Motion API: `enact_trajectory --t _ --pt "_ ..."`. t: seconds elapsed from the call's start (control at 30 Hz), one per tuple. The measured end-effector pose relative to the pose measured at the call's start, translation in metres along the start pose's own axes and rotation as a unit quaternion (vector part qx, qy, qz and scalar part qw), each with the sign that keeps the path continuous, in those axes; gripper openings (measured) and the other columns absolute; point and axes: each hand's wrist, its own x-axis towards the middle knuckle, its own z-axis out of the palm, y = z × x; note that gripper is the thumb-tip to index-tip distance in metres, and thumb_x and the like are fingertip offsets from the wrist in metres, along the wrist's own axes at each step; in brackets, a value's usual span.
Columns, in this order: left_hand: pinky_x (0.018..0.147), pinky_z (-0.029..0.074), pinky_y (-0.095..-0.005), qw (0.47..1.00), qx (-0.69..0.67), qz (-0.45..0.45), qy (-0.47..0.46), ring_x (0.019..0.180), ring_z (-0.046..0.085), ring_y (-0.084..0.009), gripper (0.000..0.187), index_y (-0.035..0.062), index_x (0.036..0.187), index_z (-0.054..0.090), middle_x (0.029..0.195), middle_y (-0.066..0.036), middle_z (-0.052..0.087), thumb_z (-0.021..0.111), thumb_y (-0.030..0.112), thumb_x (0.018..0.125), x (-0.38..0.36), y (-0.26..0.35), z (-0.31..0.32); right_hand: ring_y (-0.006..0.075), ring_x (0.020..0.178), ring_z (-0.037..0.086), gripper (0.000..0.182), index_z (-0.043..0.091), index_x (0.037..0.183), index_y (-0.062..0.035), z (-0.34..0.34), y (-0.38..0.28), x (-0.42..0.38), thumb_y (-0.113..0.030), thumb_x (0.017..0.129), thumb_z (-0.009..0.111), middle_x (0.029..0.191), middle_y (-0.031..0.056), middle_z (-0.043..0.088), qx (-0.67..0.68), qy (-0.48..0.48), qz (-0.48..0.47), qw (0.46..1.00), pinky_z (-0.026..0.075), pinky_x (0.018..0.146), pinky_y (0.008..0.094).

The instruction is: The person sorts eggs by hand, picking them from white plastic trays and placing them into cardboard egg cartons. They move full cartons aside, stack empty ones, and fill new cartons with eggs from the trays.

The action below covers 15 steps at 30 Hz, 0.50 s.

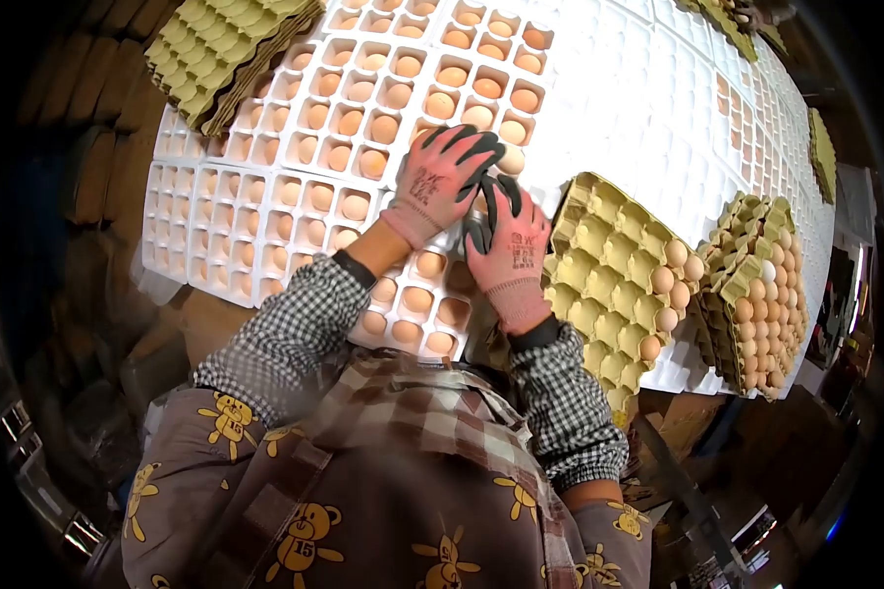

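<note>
Your left hand, in a pink glove with dark fingertips, lies over the white egg grid. Its fingers are curled down around an egg that shows just past the fingertips. Whether the fingers fully close on the egg, you cannot tell from this view.

Your right hand, in the same kind of glove, sits just beside the left, touching it at the thumb side. Its dark fingers point up toward the same egg and are drawn together over something that the gloves hide. What it grips cannot be told.

The egg sits at the near edge of the filled part of the grid, between the two hands and above the right one.

The white grid spreads over the whole table. Its cells on your left and ahead hold brown eggs; the cells further to the right look bare.

Just right of your right hand lies a yellow-green pulp egg tray, tilted. It has one column of eggs along its far right side, and the other cups are unfilled. Beyond it stands a second pulp tray, nearly full. A stack of trays rests on the grid's far left corner.

Your checked sleeves and a bear-print apron fill the lower part of the view.
</note>
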Motion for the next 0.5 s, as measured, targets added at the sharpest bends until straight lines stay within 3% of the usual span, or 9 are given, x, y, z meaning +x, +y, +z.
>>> enact_trajectory --t 0.03,0.07,0.1,0.17,0.23,0.3,0.37,0.47,0.5 --pt "0.112 0.03 -0.0506 0.997 0.048 0.06 -0.029 0.129 0.047 -0.0294 0.043 0.014 0.122 0.064 0.131 -0.009 0.058 0.068 0.023 0.08 0.013 0.003 0.009 0.0387 0.12 0.053 0.06 0.055 0.134 -0.0117 -0.01 0.002 -0.012 -0.018 0.077 0.073 0.13 0.0215 0.053 0.089 -0.018 0.02 0.996 0.042 0.102 0.0464" --pt "0.115 0.025 -0.0533 0.988 0.11 0.034 -0.1 0.132 0.045 -0.0301 0.043 0.0148 0.123 0.064 0.134 -0.008 0.057 0.065 0.028 0.082 0.016 0.003 0.029 0.04 0.114 0.058 0.054 0.058 0.129 -0.0079 -0.023 0.007 -0.025 -0.011 0.077 0.072 0.125 0.0235 0.057 0.265 -0.071 0.015 0.962 0.047 0.099 0.0434" --pt "0.116 0.021 -0.0573 0.981 0.133 0.03 -0.14 0.135 0.041 -0.0312 0.04 0.0157 0.119 0.065 0.138 -0.005 0.054 0.063 0.033 0.083 0.015 -0.005 0.037 0.0426 0.114 0.056 0.051 0.061 0.124 -0.009 -0.033 0.015 -0.045 -0.017 0.076 0.074 0.123 0.0232 0.057 0.306 -0.061 0.011 0.95 0.046 0.098 0.0485" --pt "0.115 0.019 -0.06 0.959 0.203 0.052 -0.192 0.138 0.037 -0.0314 0.033 0.0173 0.111 0.068 0.142 -0.002 0.051 0.064 0.035 0.083 0.032 0.009 0.015 0.0411 0.108 0.059 0.05 0.061 0.123 -0.0083 -0.075 0.031 -0.075 -0.018 0.076 0.074 0.121 0.0229 0.057 0.172 0.087 0.04 0.98 0.049 0.094 0.0458" --pt "0.114 0.022 -0.0557 0.953 0.211 0.049 -0.214 0.135 0.041 -0.03 0.033 0.0161 0.111 0.068 0.138 -0.006 0.053 0.067 0.032 0.082 0.042 0.017 0.006 0.0374 0.104 0.058 0.049 0.059 0.116 -0.0031 -0.109 0.074 -0.096 -0.015 0.073 0.079 0.113 0.0196 0.055 0.187 0.261 0.163 0.933 0.049 0.091 0.0453" --pt "0.107 0.036 -0.0487 0.985 0.127 -0.039 -0.115 0.122 0.052 -0.031 0.034 0.013 0.112 0.069 0.127 -0.009 0.06 0.07 0.025 0.08 0.048 0.031 0.003 0.0377 0.103 0.058 0.057 0.055 0.117 -0.0037 -0.138 0.132 -0.114 -0.019 0.07 0.084 0.117 0.0186 0.052 -0.025 0.337 0.278 0.899 0.047 0.093 0.0464" --pt "0.096 0.046 -0.0424 0.998 -0.054 -0.035 0.002 0.107 0.061 -0.0324 0.035 0.0113 0.114 0.069 0.114 -0.012 0.065 0.071 0.017 0.079 0.062 0.063 0.011 0.0361 0.11 0.058 0.061 0.056 0.12 -0.0042 -0.131 0.198 -0.114 -0.027 0.07 0.084 0.118 0.0194 0.056 -0.11 0.237 0.322 0.91 0.047 0.095 0.0448" --pt "0.093 0.048 -0.041 0.975 -0.208 0.073 -0.032 0.104 0.061 -0.0333 0.036 0.0114 0.113 0.068 0.112 -0.013 0.064 0.073 0.022 0.078 0.076 0.167 0.022 0.0314 0.109 0.06 0.055 0.057 0.12 -0.002 -0.14 0.228 -0.11 -0.025 0.076 0.08 0.115 0.0162 0.06 -0.027 0.23 0.292 0.928 0.049 0.092 0.0433" --pt "0.098 0.046 -0.0432 0.972 -0.179 0.131 -0.08 0.11 0.059 -0.0327 0.042 0.0146 0.115 0.066 0.116 -0.013 0.062 0.075 0.028 0.077 0.079 0.198 0.037 0.0298 0.108 0.06 0.049 0.057 0.12 -0.0006 -0.153 0.225 -0.113 -0.024 0.081 0.075 0.113 0.014 0.06 0.21 0.246 0.32 0.891 0.049 0.091 0.0423"
